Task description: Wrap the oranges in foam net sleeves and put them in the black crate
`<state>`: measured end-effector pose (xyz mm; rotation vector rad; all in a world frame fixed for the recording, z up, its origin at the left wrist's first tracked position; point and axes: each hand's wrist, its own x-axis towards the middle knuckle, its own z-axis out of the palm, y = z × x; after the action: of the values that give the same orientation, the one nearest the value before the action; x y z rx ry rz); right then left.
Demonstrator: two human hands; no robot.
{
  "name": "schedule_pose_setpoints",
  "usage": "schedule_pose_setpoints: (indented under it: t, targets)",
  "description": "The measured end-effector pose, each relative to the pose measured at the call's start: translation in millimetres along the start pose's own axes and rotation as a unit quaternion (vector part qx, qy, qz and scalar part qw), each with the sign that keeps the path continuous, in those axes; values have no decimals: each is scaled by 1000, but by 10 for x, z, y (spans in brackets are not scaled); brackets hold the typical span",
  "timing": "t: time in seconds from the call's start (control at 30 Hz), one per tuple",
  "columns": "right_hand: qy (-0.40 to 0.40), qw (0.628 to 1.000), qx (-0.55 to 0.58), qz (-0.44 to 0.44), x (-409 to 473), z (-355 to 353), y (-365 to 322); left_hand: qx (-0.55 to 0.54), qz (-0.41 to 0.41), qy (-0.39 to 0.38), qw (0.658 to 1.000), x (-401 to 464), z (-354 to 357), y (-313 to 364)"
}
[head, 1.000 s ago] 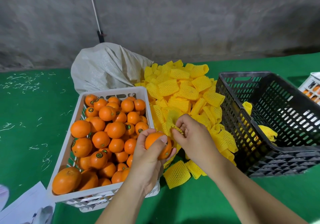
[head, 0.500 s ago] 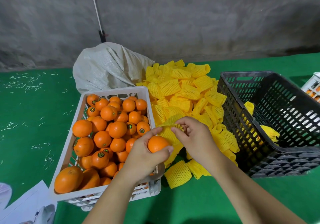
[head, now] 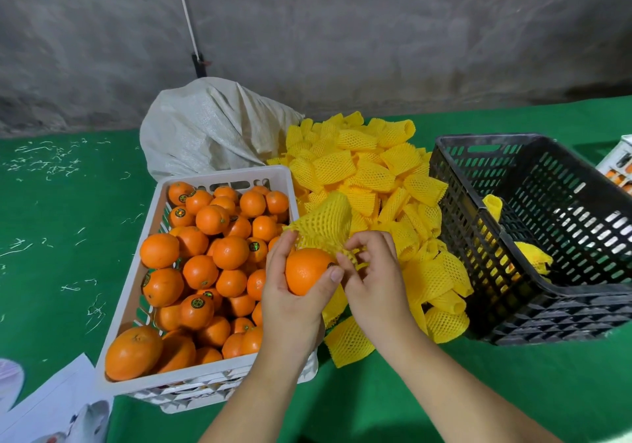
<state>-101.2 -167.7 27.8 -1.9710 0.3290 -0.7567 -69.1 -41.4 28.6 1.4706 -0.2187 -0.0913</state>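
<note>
Green felt-looking cloth [head: 478, 391] is covering the whole table I'm looking down at, with a rough grey wall behind it. Biggest thing on it is the black crate [head: 581, 309] sitting off to the right, tipped a bit toward me, and I'm seeing a couple of yellow wrapped pieces lying inside against its left wall. Next down is the white crate [head: 219, 379] on the left, piled with loose oranges [head: 205, 268], several showing little round stickers. Behind it a pale woven sack [head: 208, 127] is slumping against the wall. Between the two crates a heap of yellow foam net sleeves [head: 369, 168] is spilling toward the front edge.

Now the hands, both meeting over the right rim of the white crate. The left hand [head: 290, 305] is coming up from below with the palm turned right, fingers and thumb cupping one orange [head: 307, 271] from its left side and underneath, thumb lying across the front. The right hand [head: 376, 285] is sitting just beside it, wrist bent, thumb and fingertips pinching the stretched mouth of a single foam sleeve [head: 325, 223]. That sleeve is standing up above the orange like a little tent, its open end touching the top of the fruit, not pulled over it yet.

Some white paper [head: 51, 405] is poking into the bottom left corner.
</note>
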Motion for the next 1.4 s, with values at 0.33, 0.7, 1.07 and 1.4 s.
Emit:
schedule_pose_setpoints:
  t: [0.33, 0.7, 1.07, 1.4]
  targets:
    - [-32, 988, -137, -67, -63, 47, 155, 33, 44, 10, 998, 73, -84, 22]
    - [27, 982, 179, -52, -315, 100, 45, 17, 20, 38, 999, 70, -57, -111]
    - [25, 982, -48, -180, -385, 45, 121, -22, 31, 33, 999, 18, 5, 62]
    - [-7, 974, -139, -179, -364, 29, 42, -236, -56, 18, 970, 43, 84, 158]
